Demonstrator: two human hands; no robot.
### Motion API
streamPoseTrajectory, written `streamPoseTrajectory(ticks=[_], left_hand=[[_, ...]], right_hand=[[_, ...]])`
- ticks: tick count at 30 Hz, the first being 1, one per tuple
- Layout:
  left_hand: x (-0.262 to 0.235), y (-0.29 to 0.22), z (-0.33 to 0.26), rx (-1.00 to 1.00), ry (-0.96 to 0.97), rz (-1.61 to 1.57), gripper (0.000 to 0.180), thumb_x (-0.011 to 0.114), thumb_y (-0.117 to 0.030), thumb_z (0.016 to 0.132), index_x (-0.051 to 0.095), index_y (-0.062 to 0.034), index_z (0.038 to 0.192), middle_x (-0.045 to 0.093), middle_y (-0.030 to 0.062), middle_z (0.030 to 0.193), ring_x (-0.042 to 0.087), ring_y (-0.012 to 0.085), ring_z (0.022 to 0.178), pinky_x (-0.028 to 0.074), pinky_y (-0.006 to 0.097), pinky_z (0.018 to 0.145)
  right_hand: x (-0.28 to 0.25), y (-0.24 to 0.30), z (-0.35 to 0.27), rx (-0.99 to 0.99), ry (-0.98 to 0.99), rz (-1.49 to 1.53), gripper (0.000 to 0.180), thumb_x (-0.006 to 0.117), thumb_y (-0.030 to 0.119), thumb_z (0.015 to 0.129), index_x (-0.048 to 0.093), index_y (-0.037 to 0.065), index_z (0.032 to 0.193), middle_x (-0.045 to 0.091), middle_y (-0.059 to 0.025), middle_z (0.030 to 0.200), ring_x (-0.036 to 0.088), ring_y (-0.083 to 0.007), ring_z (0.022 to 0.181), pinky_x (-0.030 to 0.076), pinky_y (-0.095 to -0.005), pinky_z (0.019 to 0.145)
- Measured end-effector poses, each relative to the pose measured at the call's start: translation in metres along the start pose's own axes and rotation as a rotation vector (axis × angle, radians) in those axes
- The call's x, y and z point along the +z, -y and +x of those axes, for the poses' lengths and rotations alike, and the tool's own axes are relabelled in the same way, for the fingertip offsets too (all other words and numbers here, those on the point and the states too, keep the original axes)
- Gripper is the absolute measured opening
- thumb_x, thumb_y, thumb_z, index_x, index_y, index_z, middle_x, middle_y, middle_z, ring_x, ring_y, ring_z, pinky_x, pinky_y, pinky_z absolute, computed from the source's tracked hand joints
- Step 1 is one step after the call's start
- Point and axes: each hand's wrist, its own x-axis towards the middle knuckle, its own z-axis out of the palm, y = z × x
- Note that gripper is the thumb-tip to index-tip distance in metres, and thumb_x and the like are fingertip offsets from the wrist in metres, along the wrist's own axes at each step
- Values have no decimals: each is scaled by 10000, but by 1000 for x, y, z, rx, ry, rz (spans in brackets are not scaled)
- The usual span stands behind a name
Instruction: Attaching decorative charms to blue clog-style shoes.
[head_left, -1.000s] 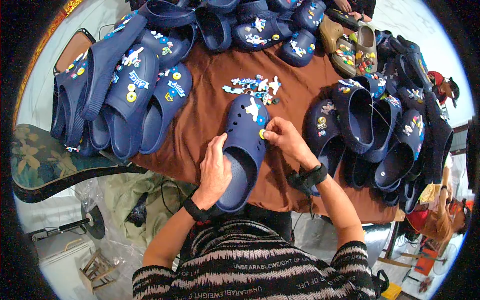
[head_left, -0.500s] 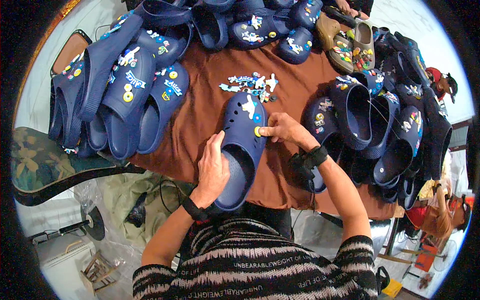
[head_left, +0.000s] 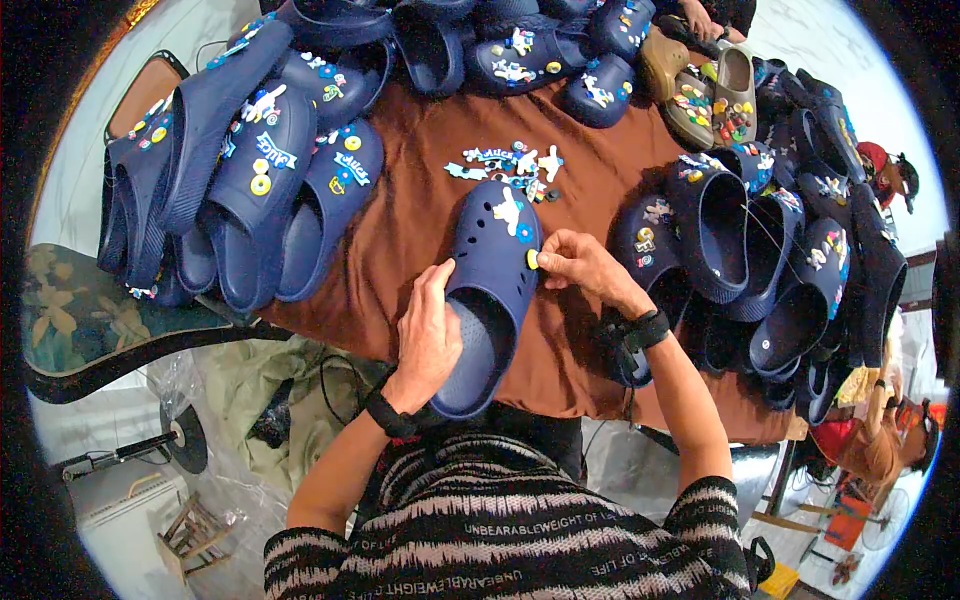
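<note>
A navy clog with a row of holes lies on the brown cloth, its toe pointing away from me. My left hand grips the clog's left side, thumb inside the opening. White and blue charms sit on the right of its toe. At the clog's right edge, my right hand pinches a small round yellow charm between thumb and fingertips. Whether the charm touches the clog I cannot tell. Just beyond the toe is a loose heap of white, blue and dark charms.
Decorated navy clogs are piled on the left, others on the right and along the back. Tan clogs stand at the back right. A dark-edged side table adjoins at left. Other people are at the right.
My right hand has moved slightly right and up, with the yellow charm now at the clog's edge, where before the thumb pressed it against the upper. My left hand keeps its hold.
</note>
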Motion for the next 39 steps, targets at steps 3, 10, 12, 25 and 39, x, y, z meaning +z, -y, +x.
streamPoseTrajectory(ticks=[3, 10, 12, 25, 39], left_hand=[[0, -3, 1, -8, -1, -4, 560, 486, 58, 855, 408, -18, 1404, 501, 261, 1352, 504, 454, 1246, 442, 507, 1035], [0, -3, 1, -5, -2, -13, 560, 485, 63, 848, 408, -15, 1397, 506, 250, 1348, 501, 447, 1252, 439, 502, 1043], [0, -3, 2, -9, -1, 2, 561, 485, 65, 848, 407, -12, 1398, 508, 251, 1346, 500, 443, 1256, 435, 499, 1050], [1, -1, 1, -10, 8, 12, 554, 489, 51, 858, 406, -13, 1402, 500, 263, 1347, 498, 443, 1261, 434, 500, 1052], [1, -3, 2, 0, -17, 6, 559, 496, 47, 851, 404, 3, 1401, 512, 255, 1337, 507, 443, 1246, 434, 495, 1049]], right_hand=[[6, 2, 1, -153, -37, 15, 183, 704, 184, 945, 603, 32, 967, 611, -18, 819, 598, -121, 716, 504, -298, 654], [26, 22, -15, -549, -160, -598, 213, 628, 16, 887, 628, 36, 1098, 624, -189, 936, 643, -389, 895, 524, -422, 796], [30, 23, -22, -550, -172, -567, 186, 603, -1, 888, 623, 27, 1071, 610, -177, 943, 632, -397, 910, 518, -432, 812], [15, 8, -24, -202, -38, -60, 92, 603, 79, 959, 594, 4, 1011, 615, -36, 882, 563, -127, 881, 479, -299, 815], [2, 21, 4, -215, 65, -315, 203, 687, 175, 934, 590, -3, 937, 584, -24, 796, 550, -129, 759, 475, -301, 698]])
